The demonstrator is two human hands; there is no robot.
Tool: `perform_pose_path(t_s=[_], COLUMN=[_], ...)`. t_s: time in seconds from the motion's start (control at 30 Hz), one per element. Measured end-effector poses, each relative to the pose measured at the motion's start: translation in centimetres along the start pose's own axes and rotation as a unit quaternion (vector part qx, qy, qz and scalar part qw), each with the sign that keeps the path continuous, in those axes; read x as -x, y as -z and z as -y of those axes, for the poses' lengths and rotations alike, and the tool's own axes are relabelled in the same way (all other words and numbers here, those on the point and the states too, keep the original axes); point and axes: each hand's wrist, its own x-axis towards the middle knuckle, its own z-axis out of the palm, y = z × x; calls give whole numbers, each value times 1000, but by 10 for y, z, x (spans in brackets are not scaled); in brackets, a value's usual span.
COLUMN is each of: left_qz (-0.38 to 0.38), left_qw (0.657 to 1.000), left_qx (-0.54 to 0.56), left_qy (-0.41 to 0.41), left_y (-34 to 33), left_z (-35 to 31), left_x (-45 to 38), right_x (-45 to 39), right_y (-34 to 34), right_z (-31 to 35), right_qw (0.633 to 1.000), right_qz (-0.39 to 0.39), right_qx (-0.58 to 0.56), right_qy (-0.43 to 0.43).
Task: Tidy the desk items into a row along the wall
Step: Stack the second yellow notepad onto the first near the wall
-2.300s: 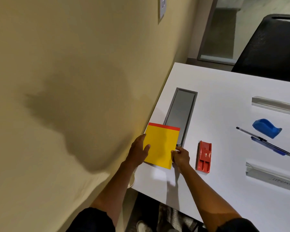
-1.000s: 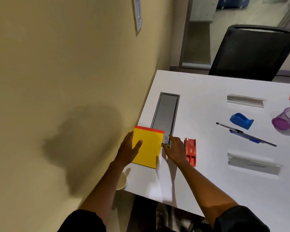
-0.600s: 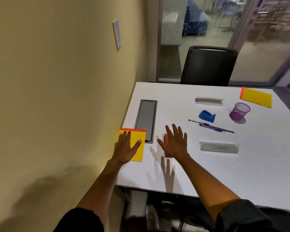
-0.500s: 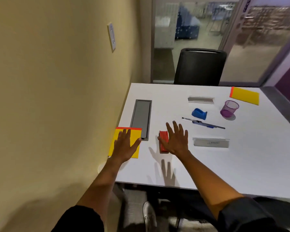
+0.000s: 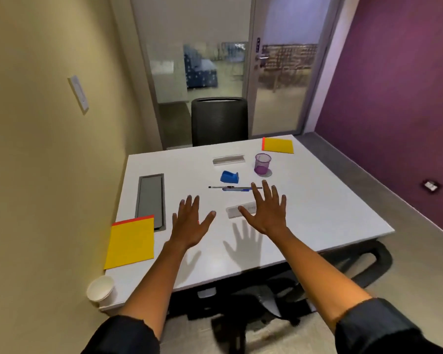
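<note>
A small room with a beige wall (image 5: 44, 123) on the left holds a white surface (image 5: 317, 200). A yellow notepad (image 5: 131, 242) lies at the wall edge, overlapping a grey cable tray (image 5: 150, 198). Both hands hover with fingers spread, holding nothing: left hand (image 5: 191, 224), right hand (image 5: 266, 213) covering a clear nameplate (image 5: 234, 210). Beyond lie pens (image 5: 230, 188), a blue dispenser (image 5: 229, 177), a purple cup (image 5: 262, 163), a second notepad (image 5: 278, 145).

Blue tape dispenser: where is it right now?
Head view: the tape dispenser sits mid-desk, just beyond the pens, left of the purple cup, away from the wall.
</note>
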Motion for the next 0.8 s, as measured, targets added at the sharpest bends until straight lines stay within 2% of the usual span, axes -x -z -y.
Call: perform_pose_path(t_s=[0.3, 0.8], left_qz=[60, 124], left_qw=[992, 961], left_qx=[-45, -110], left_qy=[-106, -223], left_y=[-84, -308], left_z=[-134, -441], left_x=[-41, -89], right_x=[14, 39], right_y=[42, 108], right_z=[-157, -514], right_qw=[992, 963], right_qz=[-48, -76], right_qx=[20, 40], right_qy=[-116, -255])
